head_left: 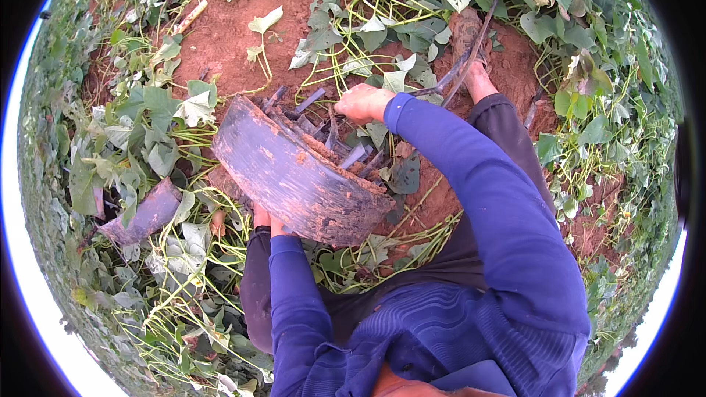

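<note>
A wide curved dark container (301, 176), scuffed and caked with reddish soil, sits tilted in front of me. Several dark, flat, strip-like pieces (354, 156) stick up inside it. My right hand (362, 104) is above its far right side, fingers closed. A thin dark piece rises to the fingertips, but whether they grip it is unclear. My left hand (271, 220) is low at the container's near left edge. Its fingers are hidden behind the container's wall, so their grip does not show.
Leafy green vines (198, 279) spread all around over red soil (228, 37). A dark curved fragment (143, 213) lies among leaves at the left. Dark sticks (474, 51) slant beside my soil-covered right foot (466, 33). A pale stick (190, 17) lies at the far left.
</note>
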Demonstrator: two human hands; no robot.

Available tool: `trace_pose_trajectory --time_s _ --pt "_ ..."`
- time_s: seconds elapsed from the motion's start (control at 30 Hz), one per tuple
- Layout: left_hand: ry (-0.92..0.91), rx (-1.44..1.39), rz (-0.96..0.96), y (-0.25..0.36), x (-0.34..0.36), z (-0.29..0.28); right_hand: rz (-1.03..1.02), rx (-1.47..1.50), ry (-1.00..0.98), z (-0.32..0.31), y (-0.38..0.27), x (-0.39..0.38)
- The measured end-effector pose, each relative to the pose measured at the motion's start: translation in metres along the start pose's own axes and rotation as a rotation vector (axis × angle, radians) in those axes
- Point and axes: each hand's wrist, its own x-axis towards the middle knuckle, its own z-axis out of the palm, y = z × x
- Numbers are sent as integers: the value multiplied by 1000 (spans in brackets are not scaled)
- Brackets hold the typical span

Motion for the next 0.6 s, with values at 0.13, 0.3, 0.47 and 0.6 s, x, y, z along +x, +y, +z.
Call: trace_pose_trajectory --time_s 0.13,0.3,0.47,0.6 --pt "123 12 107 -3 -14 -42 97 -97 -18 -32 6 -42" --pt "294 66 13 28 -73 -31 227 -245 155 -26 42 -91" --pt "437 272 143 45 -133 8 288 -315 298 -32 44 -124" --pt "477 383 256 56 -180 11 344 -366 392 -46 46 -156"
